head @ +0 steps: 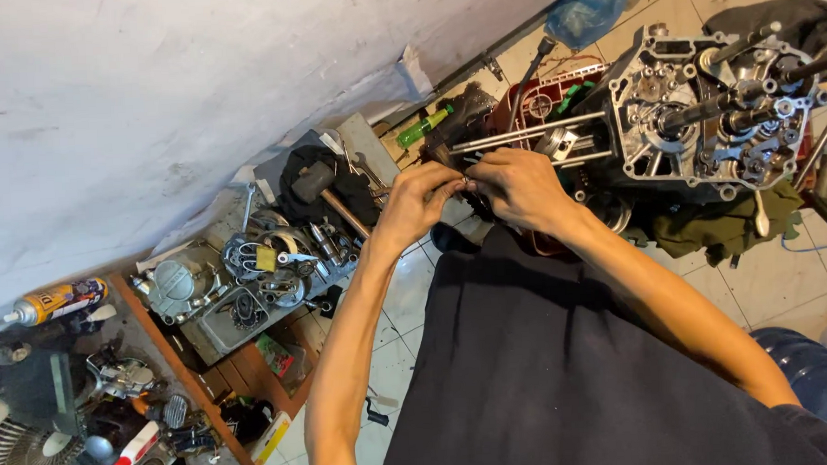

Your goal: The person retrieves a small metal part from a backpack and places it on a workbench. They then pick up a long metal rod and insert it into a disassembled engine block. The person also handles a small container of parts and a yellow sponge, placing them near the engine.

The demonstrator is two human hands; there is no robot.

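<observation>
- Metal is what we work on: a small metal part [467, 184] sits pinched between the fingertips of both our hands, just in front of the engine case [706, 117].
- Our left hand [419, 202] grips the part with thumb and forefinger closed on it from the left.
- Our right hand [520, 189] closes on the same part from the right, fingers curled; what kind of part it is, we cannot tell.
- Long steel studs [521, 135] jut from the engine case toward our hands, with a piston [558, 144] among them.
- A hammer [323, 192] lies on a dark cloth near our left hand.
- A tray of loose parts [249, 286] rests on the low shelf [207, 400].
- A green screwdriver [425, 126] lies by the wall.
</observation>
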